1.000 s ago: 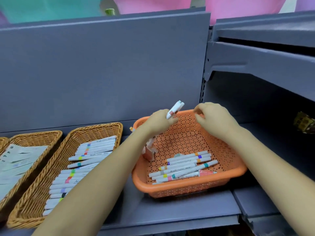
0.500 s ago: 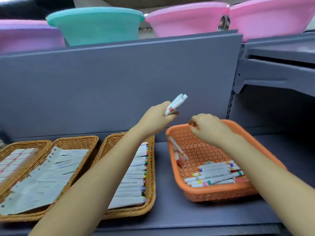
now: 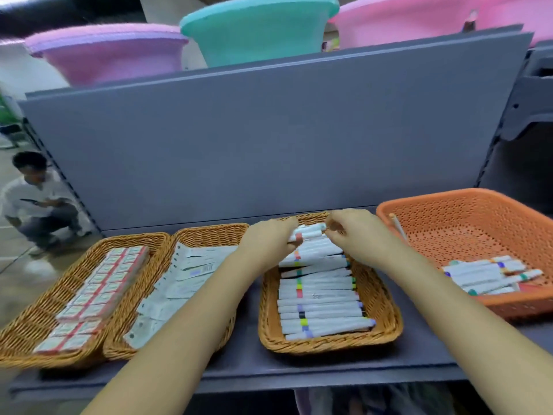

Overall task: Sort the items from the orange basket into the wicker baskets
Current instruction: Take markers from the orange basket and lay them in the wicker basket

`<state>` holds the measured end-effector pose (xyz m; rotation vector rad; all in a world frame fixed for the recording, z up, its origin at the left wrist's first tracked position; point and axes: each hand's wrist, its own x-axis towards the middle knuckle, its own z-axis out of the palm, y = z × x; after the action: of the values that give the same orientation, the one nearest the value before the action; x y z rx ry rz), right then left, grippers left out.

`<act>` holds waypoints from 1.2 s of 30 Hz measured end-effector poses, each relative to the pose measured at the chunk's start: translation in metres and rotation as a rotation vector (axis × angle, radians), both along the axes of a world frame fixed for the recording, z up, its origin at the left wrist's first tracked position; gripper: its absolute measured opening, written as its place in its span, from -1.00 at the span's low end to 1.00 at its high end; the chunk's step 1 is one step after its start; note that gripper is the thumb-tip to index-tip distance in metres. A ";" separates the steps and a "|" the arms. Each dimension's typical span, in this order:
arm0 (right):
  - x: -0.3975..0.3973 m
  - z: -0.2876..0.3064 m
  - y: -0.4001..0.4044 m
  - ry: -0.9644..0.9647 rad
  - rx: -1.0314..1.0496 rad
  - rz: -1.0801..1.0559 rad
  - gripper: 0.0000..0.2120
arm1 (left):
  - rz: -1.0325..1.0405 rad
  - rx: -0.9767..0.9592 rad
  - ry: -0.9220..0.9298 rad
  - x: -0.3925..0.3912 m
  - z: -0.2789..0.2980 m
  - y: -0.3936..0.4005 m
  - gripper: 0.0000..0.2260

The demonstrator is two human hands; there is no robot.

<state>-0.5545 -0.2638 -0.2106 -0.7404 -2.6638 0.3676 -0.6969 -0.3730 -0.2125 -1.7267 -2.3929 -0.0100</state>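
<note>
- Markers (image 3: pixel 308 235) now down at the far end of the right-hand wicker basket (image 3: pixel 386 310), gripped by the left hand (image 3: pixel 269 241) at their left end and laid on the row of markers already there.
- A second ago held up in the air over the far rim of the orange basket (image 3: pixel 466 211); half a second ago lifted higher, between the two baskets.
- Right hand (image 3: pixel 356 235) moved across too: from the orange basket to the right end of the same markers, fingers curled, seemingly pinching or steadying them; exact contact too blurred to tell.
- Meaning for the task: one more small bunch out of the orange basket and almost delivered, grip not yet let go.
- Left to sort: a small pile of markers (image 3: pixel 490 275) at the near right corner of the orange basket, plus one stick-like item (image 3: pixel 399 229) leaning at its left wall.
- Other two wicker baskets at the left end of the shelf (image 3: pixel 419 351): packets (image 3: pixel 176 283) in the middle one, small boxes (image 3: pixel 98 292) in the far-left one.
- View swung left since the earlier frames, all three wicker baskets now in sight.
</note>
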 end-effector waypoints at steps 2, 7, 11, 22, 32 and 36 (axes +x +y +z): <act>-0.002 -0.003 -0.008 0.028 -0.068 0.025 -0.77 | -0.021 -0.023 0.005 -0.004 -0.006 -0.006 -0.80; -0.009 -0.013 -0.011 0.084 -0.191 0.090 -0.79 | -0.097 -0.016 -0.048 -0.009 -0.021 -0.007 -0.86; -0.005 -0.021 0.002 0.168 -0.266 0.078 -0.90 | -0.078 0.004 -0.042 -0.017 -0.028 -0.003 -0.86; 0.015 -0.037 0.035 0.571 -0.813 0.049 -0.90 | 0.078 0.015 -0.157 -0.045 -0.037 -0.002 -0.83; -0.010 -0.011 0.006 0.411 -0.285 0.172 -0.81 | 0.034 0.027 -0.184 -0.057 -0.036 -0.001 -0.83; -0.035 -0.033 -0.005 -0.084 -0.026 0.309 -0.73 | 0.027 -0.001 -0.180 -0.066 -0.035 -0.005 -0.87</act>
<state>-0.5897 -0.2685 -0.2435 -0.3551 -2.8618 0.4590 -0.7633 -0.3780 -0.2473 -1.7629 -2.5416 -0.1670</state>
